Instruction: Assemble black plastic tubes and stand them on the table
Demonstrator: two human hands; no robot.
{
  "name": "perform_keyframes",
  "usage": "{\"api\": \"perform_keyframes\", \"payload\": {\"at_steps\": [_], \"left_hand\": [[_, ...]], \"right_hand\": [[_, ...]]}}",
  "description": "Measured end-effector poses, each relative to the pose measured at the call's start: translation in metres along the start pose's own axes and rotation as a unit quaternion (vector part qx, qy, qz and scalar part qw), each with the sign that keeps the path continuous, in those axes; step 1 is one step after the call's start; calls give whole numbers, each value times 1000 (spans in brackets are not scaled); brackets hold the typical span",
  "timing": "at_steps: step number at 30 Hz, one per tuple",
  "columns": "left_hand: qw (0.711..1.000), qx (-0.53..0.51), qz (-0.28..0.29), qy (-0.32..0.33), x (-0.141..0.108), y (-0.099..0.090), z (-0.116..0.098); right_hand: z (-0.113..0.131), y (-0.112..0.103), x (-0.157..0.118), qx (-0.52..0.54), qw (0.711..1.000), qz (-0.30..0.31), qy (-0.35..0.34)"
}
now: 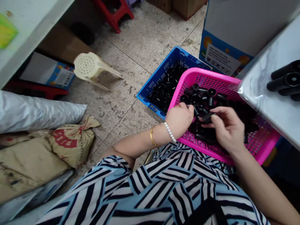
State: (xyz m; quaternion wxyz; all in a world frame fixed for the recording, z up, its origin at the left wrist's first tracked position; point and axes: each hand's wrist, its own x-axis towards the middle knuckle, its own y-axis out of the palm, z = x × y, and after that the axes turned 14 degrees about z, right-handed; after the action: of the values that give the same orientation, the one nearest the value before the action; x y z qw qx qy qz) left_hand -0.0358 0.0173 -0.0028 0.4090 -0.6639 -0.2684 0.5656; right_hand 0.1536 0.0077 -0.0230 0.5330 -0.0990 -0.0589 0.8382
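Observation:
A pink perforated basket (273,137) sits in front of my body with many short black cylindrical plastic pieces (210,100) in it. My right hand (228,126) pinches one black tube (207,117) between thumb and fingers, just above the pile. My left hand (180,118), wearing a white bead bracelet and a gold bangle, hangs over the basket's left side. Its fingers are curled closed, pointing down at the pieces; whatever lies in them is hidden. Beyond the pink basket, a blue crate (150,82) on the floor contains more small black parts (164,89).
At the right, a plastic-covered table (262,81) carries several black tubes (287,79). A cream stool (87,65) and a red stool (114,15) stand on the floor. Sacks (72,140) lie at the left. A large printed carton (225,40) is behind the crate.

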Motion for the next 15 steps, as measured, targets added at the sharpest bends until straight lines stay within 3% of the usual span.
{"api": "perform_keyframes", "payload": {"at_steps": [3,9,12,15], "left_hand": [[1000,16,19,17,5,6,-2],[999,-37,8,36,3,20,14],[983,-145,-54,100,-3,27,24],[930,-280,-134,197,-13,27,28]], "right_hand": [[8,-13,-1,129,990,-19,54],[5,-25,-8,74,990,96,78],[-1,-27,-17,139,984,66,85],[-3,-25,-24,199,976,2,84]]}}
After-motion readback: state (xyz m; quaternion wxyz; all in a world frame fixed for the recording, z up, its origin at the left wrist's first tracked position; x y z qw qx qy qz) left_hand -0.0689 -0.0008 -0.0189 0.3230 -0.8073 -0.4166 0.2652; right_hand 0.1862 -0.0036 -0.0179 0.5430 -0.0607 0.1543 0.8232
